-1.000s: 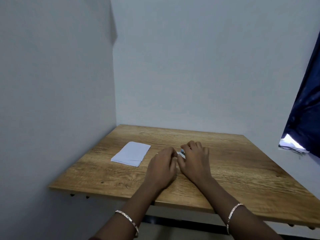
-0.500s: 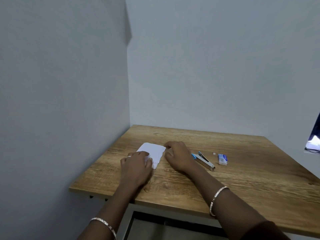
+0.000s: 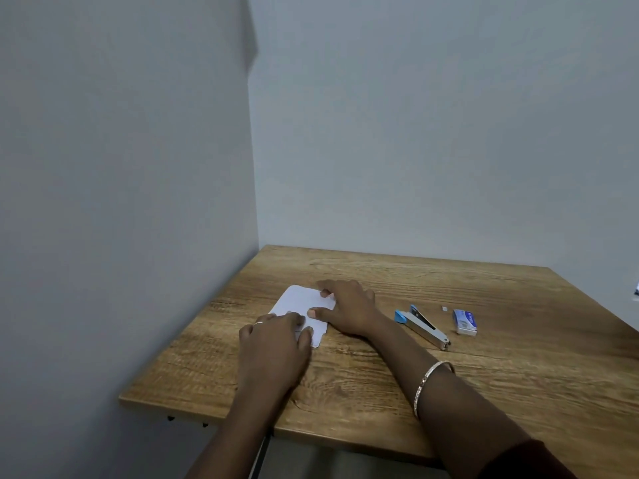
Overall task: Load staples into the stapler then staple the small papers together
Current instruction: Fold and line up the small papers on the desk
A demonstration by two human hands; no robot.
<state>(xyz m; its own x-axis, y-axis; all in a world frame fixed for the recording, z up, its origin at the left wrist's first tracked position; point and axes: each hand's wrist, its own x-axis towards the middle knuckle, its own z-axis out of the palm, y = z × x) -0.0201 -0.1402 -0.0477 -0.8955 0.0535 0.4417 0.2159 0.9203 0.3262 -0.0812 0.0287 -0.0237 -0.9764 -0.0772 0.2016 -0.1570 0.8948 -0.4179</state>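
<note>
White small papers [image 3: 297,302] lie in a loose stack at the centre left of the frame, on the wood-grain tabletop [image 3: 484,392], near the corner where the two grey walls meet. We have both hands on them. Our left hand [image 3: 273,350] lies over the near edge with its fingers flat, and our right hand [image 3: 349,309] presses thumb and forefinger on the right edge. Neither hand grips anything; they sit close together with the stack under both. We judge this hold is for squaring the sheets so their edges line up before stapling.

The blue and silver metal stapler [image 3: 423,328] lies right of centre, well apart from the papers. Its top arm appears slightly raised, which suggests to us that loading may not be closed off. Just to its right sit the small blue and white staple box [image 3: 465,322] and a tiny pale scrap [image 3: 444,308], all within easy reach of our right hand.
</note>
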